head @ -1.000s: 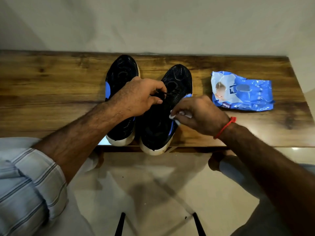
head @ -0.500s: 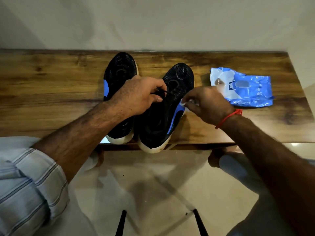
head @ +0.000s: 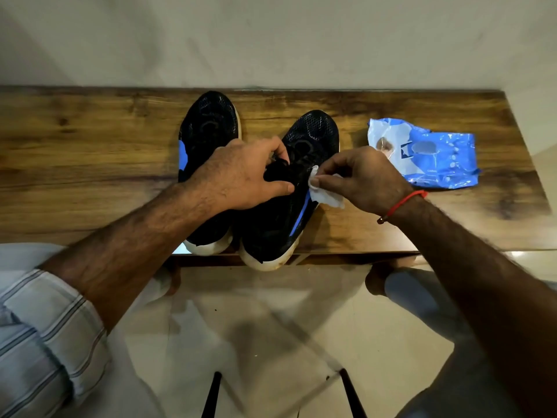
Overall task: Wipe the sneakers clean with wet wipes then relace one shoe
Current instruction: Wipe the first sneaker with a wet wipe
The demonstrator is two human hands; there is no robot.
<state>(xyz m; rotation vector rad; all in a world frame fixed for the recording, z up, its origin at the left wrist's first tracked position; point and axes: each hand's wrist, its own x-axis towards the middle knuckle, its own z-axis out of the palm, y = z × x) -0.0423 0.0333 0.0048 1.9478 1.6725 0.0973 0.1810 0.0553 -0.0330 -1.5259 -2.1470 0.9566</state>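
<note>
Two black sneakers with blue side patches and white soles stand side by side on a wooden bench point(head: 90, 164), toes toward the wall. My left hand point(head: 241, 176) grips the tongue and black laces of the right sneaker point(head: 313, 134), its wrist crossing the left sneaker point(head: 211, 125). My right hand point(head: 361, 179) pinches a crumpled white wet wipe point(head: 324, 194) against the right sneaker's outer side, by the blue stripe.
A blue and white pack of wet wipes point(head: 431, 158) lies on the bench right of the shoes. The bench backs onto a pale wall. Both sneaker heels overhang the front edge above a light tiled floor.
My right hand slid the wipe forward along the sneaker's outer side from near the heel to beside the laces. The left hand shifted its hold at the laces.
</note>
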